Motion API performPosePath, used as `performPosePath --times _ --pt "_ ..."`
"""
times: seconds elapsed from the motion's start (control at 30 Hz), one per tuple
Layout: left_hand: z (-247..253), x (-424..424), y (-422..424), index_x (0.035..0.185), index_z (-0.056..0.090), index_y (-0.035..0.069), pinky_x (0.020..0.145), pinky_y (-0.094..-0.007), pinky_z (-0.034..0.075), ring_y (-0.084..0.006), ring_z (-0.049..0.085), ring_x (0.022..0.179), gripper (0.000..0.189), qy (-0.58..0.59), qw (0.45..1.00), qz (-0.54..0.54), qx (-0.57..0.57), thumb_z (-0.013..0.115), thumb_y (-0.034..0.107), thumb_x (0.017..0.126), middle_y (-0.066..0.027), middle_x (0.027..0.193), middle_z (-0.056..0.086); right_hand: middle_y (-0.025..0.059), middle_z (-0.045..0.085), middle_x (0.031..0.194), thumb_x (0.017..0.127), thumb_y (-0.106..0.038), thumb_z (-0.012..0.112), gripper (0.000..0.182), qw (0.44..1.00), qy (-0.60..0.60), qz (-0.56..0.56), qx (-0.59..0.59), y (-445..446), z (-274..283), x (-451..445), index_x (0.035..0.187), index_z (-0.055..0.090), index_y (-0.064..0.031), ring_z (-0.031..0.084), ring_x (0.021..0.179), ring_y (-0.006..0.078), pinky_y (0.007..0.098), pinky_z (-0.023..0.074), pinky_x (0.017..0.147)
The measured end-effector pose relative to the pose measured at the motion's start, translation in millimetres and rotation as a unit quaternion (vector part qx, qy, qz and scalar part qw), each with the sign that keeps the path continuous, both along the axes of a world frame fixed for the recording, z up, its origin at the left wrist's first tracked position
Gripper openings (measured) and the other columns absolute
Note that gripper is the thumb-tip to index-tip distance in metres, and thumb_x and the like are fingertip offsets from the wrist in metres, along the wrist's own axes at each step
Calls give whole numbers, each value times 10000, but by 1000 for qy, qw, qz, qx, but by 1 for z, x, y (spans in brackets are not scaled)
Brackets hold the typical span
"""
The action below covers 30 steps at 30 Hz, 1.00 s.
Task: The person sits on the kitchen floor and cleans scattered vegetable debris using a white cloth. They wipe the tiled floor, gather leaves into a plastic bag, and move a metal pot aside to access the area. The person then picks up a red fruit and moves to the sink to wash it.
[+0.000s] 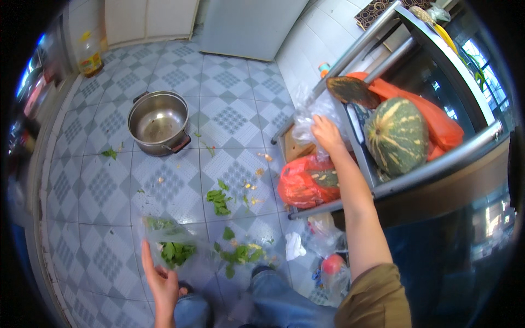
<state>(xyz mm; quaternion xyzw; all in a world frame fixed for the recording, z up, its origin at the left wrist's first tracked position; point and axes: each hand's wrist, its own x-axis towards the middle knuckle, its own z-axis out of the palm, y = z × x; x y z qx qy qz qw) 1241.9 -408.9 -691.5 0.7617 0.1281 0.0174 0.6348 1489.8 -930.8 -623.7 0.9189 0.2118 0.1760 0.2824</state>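
My left hand is low in the view, its fingers on a clear plastic bag with green leaves in or behind it. My right hand reaches to the metal rack on the right and touches a crumpled clear plastic bag; its fingertips are partly hidden. Just below that hand, a red plastic bag with a green squash partly showing sits on the lower shelf. A striped green pumpkin and a dark cut squash piece rest on the shelf above, beside an orange-red bag.
A steel pot stands on the tiled floor, left of centre. Loose leaves and scraps lie around my feet. A white crumpled tissue and a red round fruit are beside the rack. An oil bottle stands far left.
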Motion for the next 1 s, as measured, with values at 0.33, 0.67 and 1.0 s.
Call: performPosePath --times 0.33,0.67,1.0 --pt "-23 34 4 1452 226 49 443 -189 386 -66 470 553 887 40 999 -11 26 374 -177 607 -143 1490 256 97 634 986 818 -208 511 252 944 191 -199 -179 -101 -42 45 973 673 -93 593 932 283 410 463 851" --pt "-9 46 -8 1461 209 44 509 -204 385 -80 396 570 829 105 991 -49 59 444 -122 684 -153 1324 451 164 646 1026 830 -395 552 400 887 281 -361 66 -132 -29 55 1048 649 -74 607 943 338 407 463 847" --pt "7 45 -9 1456 208 23 473 -214 369 -71 383 530 830 52 994 -70 71 477 -99 681 -97 993 581 168 607 1160 770 -214 620 371 793 55 -364 485 -101 -88 53 1114 629 -78 574 1073 309 397 447 914"
